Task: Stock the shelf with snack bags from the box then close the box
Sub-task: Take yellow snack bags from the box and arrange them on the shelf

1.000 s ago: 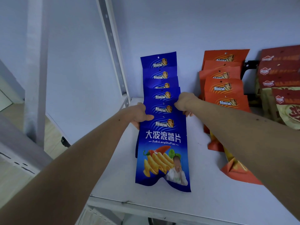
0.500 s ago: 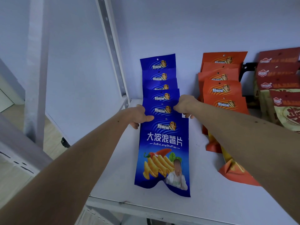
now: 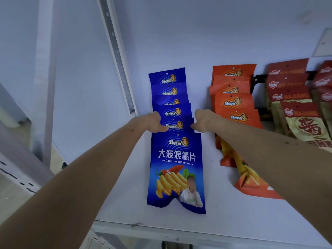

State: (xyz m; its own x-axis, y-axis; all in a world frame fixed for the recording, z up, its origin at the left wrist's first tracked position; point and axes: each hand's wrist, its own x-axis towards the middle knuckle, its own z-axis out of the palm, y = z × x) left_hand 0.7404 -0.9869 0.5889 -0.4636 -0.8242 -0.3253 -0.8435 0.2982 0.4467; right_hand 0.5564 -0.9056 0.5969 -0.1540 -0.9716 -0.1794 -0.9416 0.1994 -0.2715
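Both arms reach far into a white shelf (image 3: 233,221). Left hand (image 3: 152,123) grips the left edge of a blue snack bag (image 3: 179,125), thumb lying across the bag's front, fingers tucked behind the edge and out of sight. Right hand (image 3: 202,121) pinches the same bag's right edge, thumb on the front pointing left, fingers hidden behind. That bag is second from the near end of a row of blue bags (image 3: 170,97) that overlap like shingles, running from the near edge toward the back wall. Nearest blue bag (image 3: 177,169) shows its whole front: white characters, chips, a red pepper; its bottom edge sits close to the shelf's near lip. Just right of the blue row, a row of orange bags (image 3: 233,103) stands overlapped the same way, the nearest ones slumped forward on the shelf, partly covered by the right forearm. Further right, red-topped bags with tan bodies (image 3: 294,108). A slotted metal upright (image 3: 116,56) rises left of the blue row.
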